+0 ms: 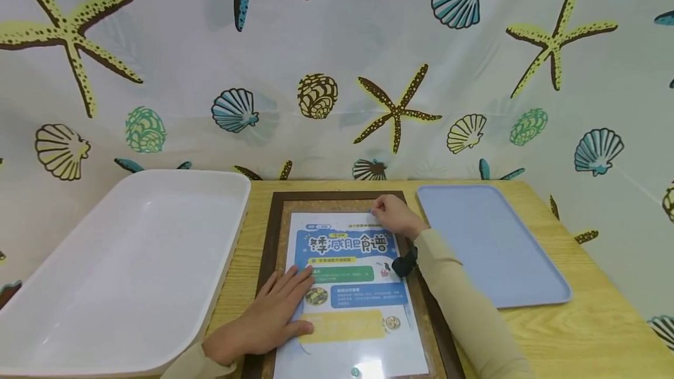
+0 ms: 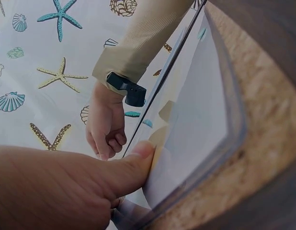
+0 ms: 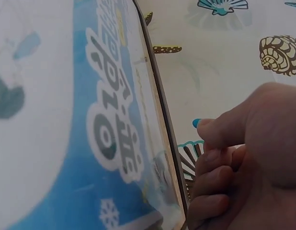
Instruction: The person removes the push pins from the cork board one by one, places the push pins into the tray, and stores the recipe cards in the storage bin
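Note:
A printed poster [image 1: 346, 285] with blue, green and yellow panels lies in a clear sleeve on a dark-framed cork board [image 1: 286, 230]. My left hand [image 1: 268, 314] rests on its left side, fingers stretched out and thumb [image 2: 138, 155] on the sheet. At the poster's top right corner is my right hand [image 1: 397, 216], its fingers curled. Between its thumb and forefinger it pinches a small blue push pin [image 3: 196, 123], of which only the tip shows. A green push pin [image 1: 355, 372] sits at the poster's lower edge.
A deep white tray [image 1: 231, 233] stands left of the board. To the right, a flat light-blue tray [image 1: 489, 244] lies on the wooden table [image 1: 590, 320]. Behind hangs a white curtain [image 1: 295, 45] printed with shells and starfish.

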`<state>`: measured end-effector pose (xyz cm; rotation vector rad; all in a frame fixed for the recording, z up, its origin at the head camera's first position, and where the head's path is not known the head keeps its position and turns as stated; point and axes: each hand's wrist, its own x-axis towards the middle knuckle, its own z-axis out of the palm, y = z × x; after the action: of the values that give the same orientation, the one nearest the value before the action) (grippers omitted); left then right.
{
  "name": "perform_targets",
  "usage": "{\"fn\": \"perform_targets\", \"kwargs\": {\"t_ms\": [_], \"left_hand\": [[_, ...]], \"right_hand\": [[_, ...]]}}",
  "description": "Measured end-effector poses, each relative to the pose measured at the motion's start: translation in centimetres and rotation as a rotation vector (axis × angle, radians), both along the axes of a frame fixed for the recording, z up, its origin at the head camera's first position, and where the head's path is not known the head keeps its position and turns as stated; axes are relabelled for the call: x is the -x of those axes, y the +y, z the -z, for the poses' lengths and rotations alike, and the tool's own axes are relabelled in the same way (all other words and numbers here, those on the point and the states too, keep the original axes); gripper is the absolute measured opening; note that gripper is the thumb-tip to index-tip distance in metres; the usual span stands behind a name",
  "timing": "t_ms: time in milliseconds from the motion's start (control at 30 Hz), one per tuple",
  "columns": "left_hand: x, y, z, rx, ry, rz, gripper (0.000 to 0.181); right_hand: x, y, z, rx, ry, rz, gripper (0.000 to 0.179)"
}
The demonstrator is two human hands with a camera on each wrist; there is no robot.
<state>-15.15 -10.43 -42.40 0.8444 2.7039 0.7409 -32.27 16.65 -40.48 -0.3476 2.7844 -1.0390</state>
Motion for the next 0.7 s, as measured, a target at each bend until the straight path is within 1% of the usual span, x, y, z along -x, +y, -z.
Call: {"fn": "perform_targets", "kwargs": {"t_ms": [133,233,433,533,700], "left_hand": [[0.0,0.1,-0.1,-0.001,0.021,0.009,0.078],[0.0,0.1,-0.2,-0.001,0.026,0.007,0.078],[-0.1,0.1,-0.3,0.007,0.006,0.001,0.078],[-0.1,0.1,-0.2,0.011,0.002,0.007,0.078],[-0.2,0.1,-0.2,0.011,-0.014,-0.004,0.078]], "right_hand": [[-0.1,1.1,-0.4,0.035,-0.014,0.005,0.016],[-0.1,1.8,-0.5,0.041,-0.018,0.016,0.016],[-0.4,3.3,-0.7,0.061,-0.053,0.022,0.017],[-0.6,4.2,-1.0,0.057,-0.04,0.02,0.017],[-0.2,5.7,-1.0,0.084,-0.023,0.018,0.028]]}}
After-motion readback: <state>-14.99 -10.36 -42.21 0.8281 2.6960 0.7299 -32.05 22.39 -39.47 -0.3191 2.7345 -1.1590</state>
